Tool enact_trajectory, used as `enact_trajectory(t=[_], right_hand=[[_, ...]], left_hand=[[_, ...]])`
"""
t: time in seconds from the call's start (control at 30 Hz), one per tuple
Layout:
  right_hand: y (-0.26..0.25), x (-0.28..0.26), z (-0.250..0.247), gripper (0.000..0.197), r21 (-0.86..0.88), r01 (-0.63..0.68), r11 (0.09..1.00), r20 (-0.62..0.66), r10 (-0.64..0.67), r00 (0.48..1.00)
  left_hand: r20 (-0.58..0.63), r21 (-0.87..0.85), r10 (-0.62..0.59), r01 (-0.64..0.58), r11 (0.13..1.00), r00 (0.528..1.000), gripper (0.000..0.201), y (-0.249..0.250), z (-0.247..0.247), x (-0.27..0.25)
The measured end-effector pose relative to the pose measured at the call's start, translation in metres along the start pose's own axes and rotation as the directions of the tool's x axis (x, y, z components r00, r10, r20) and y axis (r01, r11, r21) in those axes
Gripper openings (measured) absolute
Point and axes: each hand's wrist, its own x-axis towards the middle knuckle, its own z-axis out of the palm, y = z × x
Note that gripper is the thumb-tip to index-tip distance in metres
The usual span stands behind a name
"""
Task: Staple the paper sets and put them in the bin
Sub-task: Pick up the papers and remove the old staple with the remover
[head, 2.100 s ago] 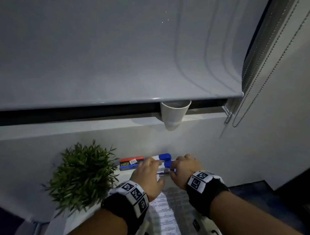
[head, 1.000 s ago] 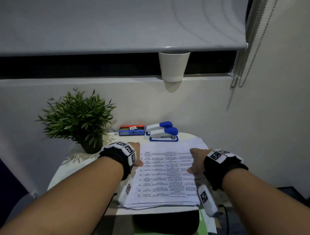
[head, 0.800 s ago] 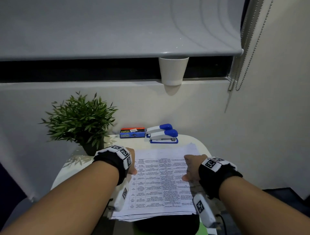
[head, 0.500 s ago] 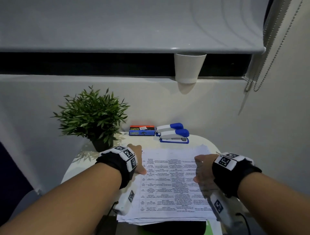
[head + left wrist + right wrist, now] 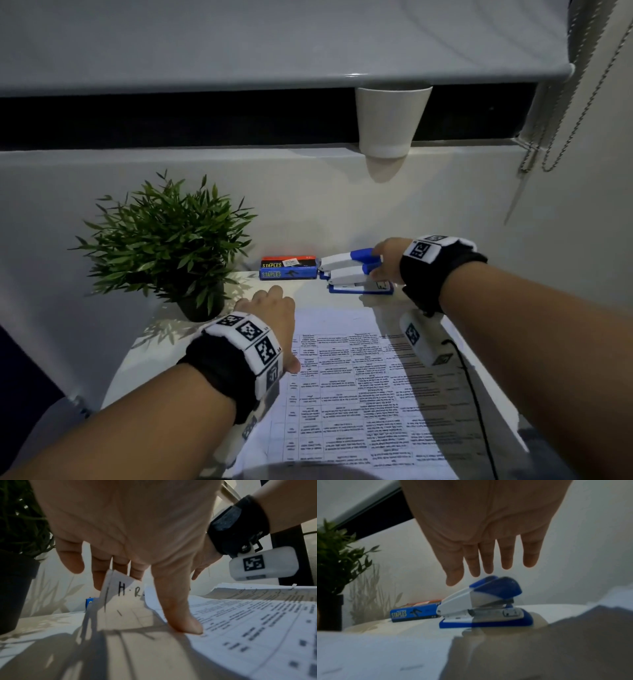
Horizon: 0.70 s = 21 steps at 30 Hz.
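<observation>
Reaching from the printed white paper stack point(image 5: 359, 383) toward one o'clock, the right hand point(image 5: 488, 536) hovers spread over the blue-and-white plastic stapler point(image 5: 481, 604), rigid, light, best gripped around its body.

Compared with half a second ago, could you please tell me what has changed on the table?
The right hand left the right edge of the paper stack and reached forward to the staplers; its fingers hover open just above them, gripping nothing. The left hand slid forward to the stack's far left corner, lifting it. The staples box and plant stayed put.
</observation>
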Motion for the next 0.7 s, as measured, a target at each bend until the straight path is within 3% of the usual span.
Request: enact_trajectory(t=[0.13, 0.33, 0.47, 0.6, 0.7], right_hand=[[-0.017, 0.012, 0.02, 0.044, 0.033, 0.043, 0.999, 0.006, -0.044, 0.999], [-0.025, 0.033, 0.033, 0.035, -0.136, -0.026, 0.99, -0.047, 0.02, 0.999], [-0.025, 0.019, 0.033, 0.034, -0.201, 0.036, 0.979, -0.044, -0.045, 0.998], [-0.018, 0.012, 0.041, 0.033, -0.338, 0.04, 0.94, -0.032, -0.054, 0.998], [-0.018, 0.014, 0.041, 0.044, -0.175, 0.033, 0.984, -0.04, -0.041, 0.998]], left_hand=[[0.008, -0.053, 0.001, 0.0, 0.999, 1.0, 0.074, 0.0, -0.001, -0.001], [0.08, -0.152, 0.028, -0.015, 0.988, 0.996, 0.069, -0.001, -0.004, 0.0], [0.171, -0.226, 0.083, -0.043, 0.973, 0.982, 0.062, -0.01, -0.007, 0.002], [0.023, -0.483, 0.044, -0.028, 0.875, 0.999, 0.041, -0.024, -0.012, 0.002], [-0.088, -0.681, -0.044, -0.028, 0.731, 0.995, 0.029, -0.031, -0.015, 0.003]])
